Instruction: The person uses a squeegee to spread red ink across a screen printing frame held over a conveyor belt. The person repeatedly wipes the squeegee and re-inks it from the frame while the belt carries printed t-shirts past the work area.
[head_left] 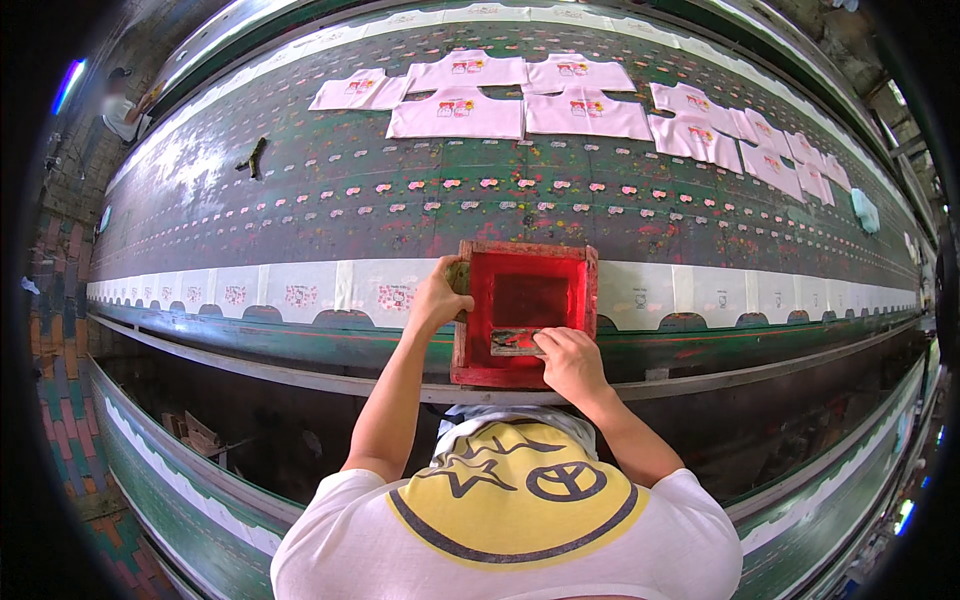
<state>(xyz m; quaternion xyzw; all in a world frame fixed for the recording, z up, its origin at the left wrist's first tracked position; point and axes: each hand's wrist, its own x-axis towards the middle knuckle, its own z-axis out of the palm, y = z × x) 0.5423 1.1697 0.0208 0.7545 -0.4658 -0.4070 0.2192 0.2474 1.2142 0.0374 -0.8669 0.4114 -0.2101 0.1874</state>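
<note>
A wooden screen-printing frame (526, 250), stained red with ink, lies over the row of white fabric pieces along the near edge of the table. My left hand (441, 296) is closed round the frame's left side. Inside the frame, my right hand (572, 361) grips a flat squeegee (512, 342) near the lower end of the red mesh (530, 300). White fabric left of the frame carries red-toned prints (400, 297); fabric to the right (640, 290) bears only small faint marks. What lies beneath the frame is hidden.
White printed shirt pieces (455, 115) lie across the long green table (330, 215), at its far middle and right. A dark forked object (254, 158) rests on the left, a pale blue-green bundle (865, 211) at the right. A metal rail (250, 368) runs along the near edge. Another person (122, 112) stands far left.
</note>
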